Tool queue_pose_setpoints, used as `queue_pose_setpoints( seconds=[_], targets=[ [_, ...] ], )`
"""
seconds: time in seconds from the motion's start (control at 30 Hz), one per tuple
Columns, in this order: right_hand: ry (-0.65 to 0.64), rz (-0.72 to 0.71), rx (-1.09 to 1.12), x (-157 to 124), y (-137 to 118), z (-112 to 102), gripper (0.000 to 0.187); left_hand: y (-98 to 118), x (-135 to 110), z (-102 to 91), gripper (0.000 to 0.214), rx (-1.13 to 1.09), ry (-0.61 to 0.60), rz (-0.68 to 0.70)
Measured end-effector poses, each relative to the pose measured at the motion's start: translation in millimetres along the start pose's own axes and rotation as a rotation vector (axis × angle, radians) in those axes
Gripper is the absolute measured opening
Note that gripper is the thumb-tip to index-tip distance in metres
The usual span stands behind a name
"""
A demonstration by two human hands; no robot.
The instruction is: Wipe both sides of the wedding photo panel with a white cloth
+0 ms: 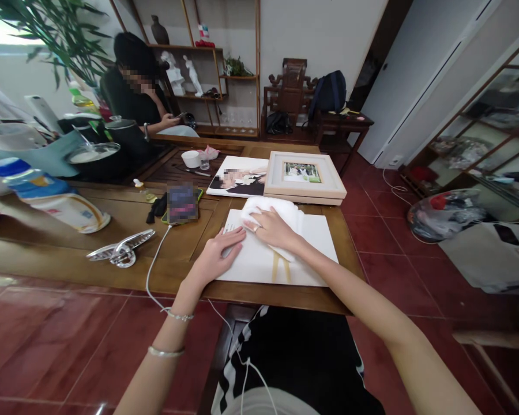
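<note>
A white flat panel (311,253) lies on the wooden table (112,230) in front of me. My left hand (218,253) rests flat on its left part, fingers stretched out. My right hand (274,227) presses down on a white cloth (281,210) that lies on the panel's far edge, fingers spread over it. Two thin pale strips (281,268) show on the panel below the cloth.
A framed photo (305,176) and an unframed print (237,178) lie beyond the panel. A phone (182,204) with a white cable, a silver hair clip (121,251) and a plastic pack (47,196) sit to the left. Another person sits at the far left end.
</note>
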State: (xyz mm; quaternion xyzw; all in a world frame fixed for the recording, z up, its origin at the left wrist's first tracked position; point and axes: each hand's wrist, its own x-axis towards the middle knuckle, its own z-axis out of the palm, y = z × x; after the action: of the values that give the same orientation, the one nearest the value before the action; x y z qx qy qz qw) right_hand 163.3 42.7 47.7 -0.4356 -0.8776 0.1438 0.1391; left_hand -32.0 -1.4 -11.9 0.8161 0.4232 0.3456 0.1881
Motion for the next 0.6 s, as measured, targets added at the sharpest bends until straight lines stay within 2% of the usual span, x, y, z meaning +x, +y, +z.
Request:
queue_pose_setpoints(
  seconds=[0.17, 0.3, 0.43, 0.6],
  targets=[
    [-0.049, -0.075, -0.018, 31, -15, 7, 0.034, -1, 1, -0.9, 0.031, 0.027, 0.015, 0.011],
    [-0.074, -0.071, -0.051, 36, -20, 2, 0.031, 0, 2, -2.5, 0.03, 0.021, 0.013, 0.011],
    [-0.097, -0.013, -0.057, 20, -4, -19, 0.038, 1, 1, -2.2, 0.031, 0.001, 0.006, -0.022],
    [-0.068, 0.07, -0.054, -25, 33, -43, 0.04, 1, 1, -1.4, 0.031, -0.013, 0.007, -0.025]
  ],
)
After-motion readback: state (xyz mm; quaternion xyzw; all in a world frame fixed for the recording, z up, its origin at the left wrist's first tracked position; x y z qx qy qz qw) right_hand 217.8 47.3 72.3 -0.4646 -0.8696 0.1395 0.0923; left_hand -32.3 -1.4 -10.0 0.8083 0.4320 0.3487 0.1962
